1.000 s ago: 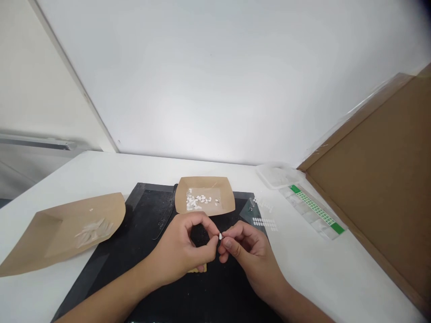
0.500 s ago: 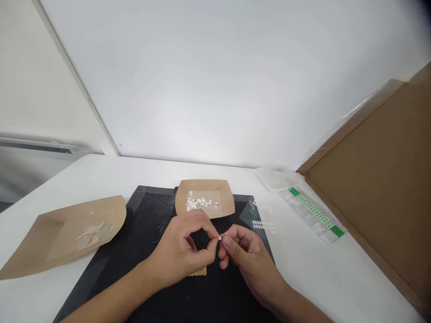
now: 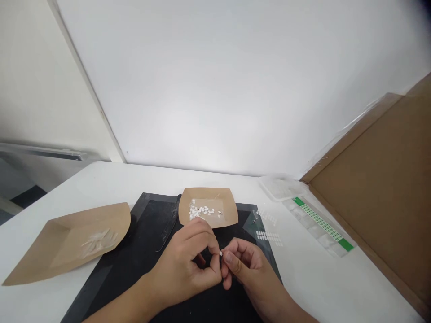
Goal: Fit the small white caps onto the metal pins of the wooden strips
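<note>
I've got the small white piece [image 3: 221, 253] right at the meeting point of the two hands, above the black mat [image 3: 134, 264]; left hand [image 3: 183, 264] pinching it from one side with thumb and forefinger, right hand [image 3: 251, 269] closed on it from the other; a second ago its flat face showed to me, now only a sliver peeks out between the fingertips; I read that as the piece being turned or worked, with neither hand ready to let go.

My view has shifted too, everything sitting lower in frame; the yellow item below the left hand has dropped from sight.

Just beyond the knuckles, the small tray [image 3: 230, 213] with its white bits [image 3: 204, 210]; its near rim is the edge I'd mind, the left knuckles overlapping it from here; white oval stickers [image 3: 267, 237] lie off the right hand; farther left, the large tray [image 3: 57, 242]; to the right, open table [image 3: 310, 278] runs to the cardboard [image 3: 377, 193], the roomiest way out, I'd judge.
</note>
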Demonstrator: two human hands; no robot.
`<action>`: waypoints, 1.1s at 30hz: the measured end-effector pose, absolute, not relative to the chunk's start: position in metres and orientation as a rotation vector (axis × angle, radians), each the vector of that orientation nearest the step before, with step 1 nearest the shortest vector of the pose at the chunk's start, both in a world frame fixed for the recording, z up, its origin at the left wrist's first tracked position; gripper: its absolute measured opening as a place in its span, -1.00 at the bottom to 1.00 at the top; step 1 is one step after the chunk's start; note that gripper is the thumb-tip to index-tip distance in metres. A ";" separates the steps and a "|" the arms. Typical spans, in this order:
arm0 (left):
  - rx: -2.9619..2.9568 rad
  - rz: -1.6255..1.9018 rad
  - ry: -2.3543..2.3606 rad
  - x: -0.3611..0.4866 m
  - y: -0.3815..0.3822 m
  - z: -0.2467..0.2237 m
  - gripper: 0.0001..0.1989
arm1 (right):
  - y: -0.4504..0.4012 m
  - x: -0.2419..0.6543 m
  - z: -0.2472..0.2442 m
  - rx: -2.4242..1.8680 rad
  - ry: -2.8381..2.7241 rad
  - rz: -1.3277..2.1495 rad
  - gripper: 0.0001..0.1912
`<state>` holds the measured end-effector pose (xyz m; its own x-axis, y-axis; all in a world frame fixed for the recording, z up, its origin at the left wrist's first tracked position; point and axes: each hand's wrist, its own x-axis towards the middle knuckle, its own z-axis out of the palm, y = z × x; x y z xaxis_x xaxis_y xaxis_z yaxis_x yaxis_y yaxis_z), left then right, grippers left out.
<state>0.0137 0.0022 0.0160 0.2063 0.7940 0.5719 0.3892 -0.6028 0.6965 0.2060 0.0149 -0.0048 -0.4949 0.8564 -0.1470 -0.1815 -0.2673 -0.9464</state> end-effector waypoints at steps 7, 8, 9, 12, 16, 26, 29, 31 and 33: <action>2.155 1.446 1.055 0.014 0.006 0.013 -0.80 | 0.017 0.207 -0.002 -0.961 -1.324 1.866 -0.48; 2.159 1.415 1.059 0.014 0.006 0.013 -0.79 | 0.018 0.207 -0.001 -0.968 -1.332 1.872 -0.47; 2.166 1.388 1.062 0.013 0.006 0.013 -0.79 | 0.018 0.208 0.000 -0.973 -1.340 1.879 -0.47; 2.192 1.349 1.057 0.011 0.005 0.015 -0.77 | 0.017 0.208 0.003 -0.977 -1.357 1.886 -0.46; 2.201 1.330 1.052 0.010 0.004 0.019 -0.82 | 0.018 0.208 0.003 -0.973 -1.340 1.891 -0.47; 2.127 1.258 1.065 0.007 0.003 0.017 -0.87 | 0.019 0.210 -0.003 -0.979 -1.285 1.884 -0.51; 2.129 1.249 1.049 0.006 0.003 0.018 -0.87 | 0.019 0.210 -0.004 -0.972 -1.280 1.885 -0.53; 2.124 1.267 1.048 0.006 0.003 0.018 -0.88 | 0.019 0.210 -0.004 -0.967 -1.279 1.888 -0.53; 2.117 1.278 1.050 0.007 0.003 0.017 -0.88 | 0.019 0.210 -0.004 -0.964 -1.273 1.892 -0.53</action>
<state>0.0069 0.0034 0.0168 0.2806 0.7937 0.5397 0.3753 -0.6082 0.6994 0.2104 0.0194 -0.0045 -0.5157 0.8297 -0.2138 -0.1144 -0.3140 -0.9425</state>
